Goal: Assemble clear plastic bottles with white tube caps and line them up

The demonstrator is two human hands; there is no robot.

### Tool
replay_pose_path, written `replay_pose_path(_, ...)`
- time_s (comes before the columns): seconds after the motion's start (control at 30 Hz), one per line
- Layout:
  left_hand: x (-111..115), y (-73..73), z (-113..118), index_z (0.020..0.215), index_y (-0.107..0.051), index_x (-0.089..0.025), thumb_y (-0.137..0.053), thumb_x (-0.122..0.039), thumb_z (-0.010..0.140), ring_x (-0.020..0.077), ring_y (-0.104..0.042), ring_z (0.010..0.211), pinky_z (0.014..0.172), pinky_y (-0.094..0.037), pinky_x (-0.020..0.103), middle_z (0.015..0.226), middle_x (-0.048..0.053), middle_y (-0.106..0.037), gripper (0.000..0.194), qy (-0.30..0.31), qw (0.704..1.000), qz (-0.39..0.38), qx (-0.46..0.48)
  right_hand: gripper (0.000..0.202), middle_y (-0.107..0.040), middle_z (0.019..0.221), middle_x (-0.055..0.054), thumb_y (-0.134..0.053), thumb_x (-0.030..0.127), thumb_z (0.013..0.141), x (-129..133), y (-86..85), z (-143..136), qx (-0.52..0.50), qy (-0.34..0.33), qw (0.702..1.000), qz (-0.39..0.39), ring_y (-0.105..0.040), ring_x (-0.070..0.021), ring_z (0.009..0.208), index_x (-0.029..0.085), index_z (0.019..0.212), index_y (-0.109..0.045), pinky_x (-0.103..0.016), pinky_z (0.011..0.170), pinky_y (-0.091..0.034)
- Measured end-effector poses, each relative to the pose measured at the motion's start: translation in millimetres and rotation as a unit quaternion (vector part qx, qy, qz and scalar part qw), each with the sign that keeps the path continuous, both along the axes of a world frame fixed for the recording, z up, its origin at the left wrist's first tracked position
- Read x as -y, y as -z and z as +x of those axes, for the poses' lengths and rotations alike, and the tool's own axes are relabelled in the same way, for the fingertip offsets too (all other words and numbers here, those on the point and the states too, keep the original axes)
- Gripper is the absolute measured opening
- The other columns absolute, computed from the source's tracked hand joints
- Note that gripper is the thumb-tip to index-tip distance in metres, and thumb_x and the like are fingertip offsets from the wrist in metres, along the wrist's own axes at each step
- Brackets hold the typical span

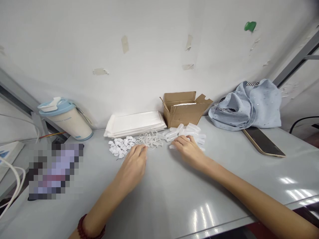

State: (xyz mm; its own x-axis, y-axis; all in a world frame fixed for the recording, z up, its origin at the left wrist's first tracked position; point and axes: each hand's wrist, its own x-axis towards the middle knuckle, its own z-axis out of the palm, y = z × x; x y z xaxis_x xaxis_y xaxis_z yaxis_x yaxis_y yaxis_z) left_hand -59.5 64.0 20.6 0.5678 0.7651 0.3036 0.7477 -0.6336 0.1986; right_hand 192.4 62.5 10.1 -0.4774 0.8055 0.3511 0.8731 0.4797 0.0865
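My left hand [132, 167] reaches in from the lower left, its fingers pressed together and pointing down. Their tips are at the near edge of a tangle of thin white strings [151, 138], beside a heap of small white plastic caps [121, 146]. Whatever is between these fingers, if anything, is hidden. Over a pile of translucent plastic tubes [193, 128] is my right hand [190, 152]. Its fingers curl down among the nearest tubes, and the hand covers what the fingertips touch. On my left wrist is a dark red band [91, 229].
Flat white packets [134, 122] lie stacked behind the strings. An open cardboard box [185, 114] stands against the wall. A tumbler [68, 121] and a blurred purple item [56, 171] are left; a phone [264, 142] and a blue cloth bag [246, 106] are right on the grey table [159, 199].
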Motion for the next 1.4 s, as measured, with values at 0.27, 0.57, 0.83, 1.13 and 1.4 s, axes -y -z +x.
replay_pose_path(0.27,-0.1,-13.0,-0.4,0.094,-0.060,-0.016,-0.039,-0.020,0.089,0.0255,-0.061,0.092,0.079,-0.051,0.042,0.094,0.010,-0.067,0.022,-0.046,0.993,-0.013,0.112,0.028,-0.065,0.101,-0.012,-0.044,0.003,0.088,17.5,-9.6,-9.5,-0.073,-0.042,0.996,0.013,-0.056,-0.0234,0.094,0.016,0.107,-0.061,-0.039,0.083,-0.035)
replay_pose_path(0.57,6.7,-30.4,4.7,0.087,-0.065,-0.020,-0.053,-0.032,0.086,0.0186,-0.066,0.076,0.069,-0.052,0.029,0.089,0.004,-0.071,0.017,-0.138,0.939,-0.126,0.289,0.026,-0.063,0.103,-0.014,-0.043,0.006,0.090,33.0,-23.8,-18.3,-0.195,-0.093,0.976,-0.017,-0.059,-0.0246,0.091,0.014,0.113,-0.053,-0.041,0.076,-0.049)
replay_pose_path(0.83,12.3,-41.3,7.2,0.085,-0.069,-0.019,-0.069,-0.037,0.078,0.0160,-0.063,0.081,0.075,-0.051,0.026,0.089,0.003,-0.070,0.019,-0.133,0.804,-0.286,0.503,0.031,-0.058,0.108,-0.013,-0.045,0.011,0.092,43.7,-25.0,-28.0,-0.296,-0.111,0.941,-0.124,-0.061,-0.0221,0.096,0.017,0.122,-0.041,-0.039,0.076,-0.056)
replay_pose_path(1.13,14.6,-36.5,16.4,0.084,-0.069,-0.015,-0.076,-0.033,0.070,0.0197,-0.068,0.090,0.087,-0.052,0.033,0.087,0.005,-0.072,0.023,-0.160,0.695,-0.376,0.592,0.032,-0.058,0.109,-0.014,-0.045,0.012,0.091,46.8,-26.5,-33.2,-0.274,-0.127,0.941,-0.153,-0.063,-0.0244,0.095,0.016,0.123,-0.042,-0.042,0.075,-0.057)
replay_pose_path(1.4,16.4,-39.9,15.7,0.083,-0.070,-0.015,-0.075,-0.027,0.073,0.0170,-0.069,0.088,0.088,-0.053,0.029,0.085,0.003,-0.073,0.017,-0.135,0.669,-0.374,0.628,0.035,-0.058,0.105,-0.014,-0.046,0.012,0.091,50.2,-25.1,-32.3,-0.293,-0.119,0.939,-0.135,-0.062,-0.0231,0.095,0.016,0.125,-0.039,-0.039,0.075,-0.057)
